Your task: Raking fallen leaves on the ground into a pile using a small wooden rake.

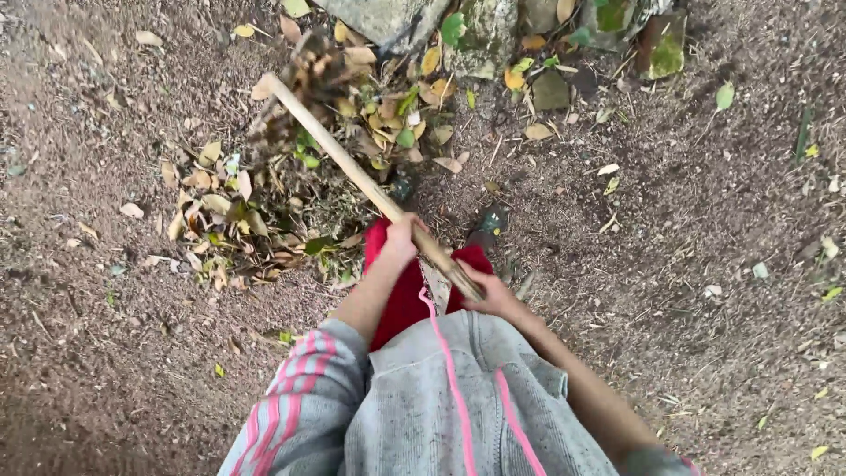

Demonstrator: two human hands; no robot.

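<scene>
Right now my left hand is wrapped around the middle of the wooden broom handle and my right hand clutches its near end; the blurred broom head is over the pile of dry leaves beside the mossy stones, on bare dirt ground

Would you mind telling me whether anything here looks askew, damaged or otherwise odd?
Nothing stands out. Both hands, left hand and right hand, grip a wooden broom handle whose blurred head sits over a pile of dry leaves on bare dirt, beside mossy stones.
</scene>
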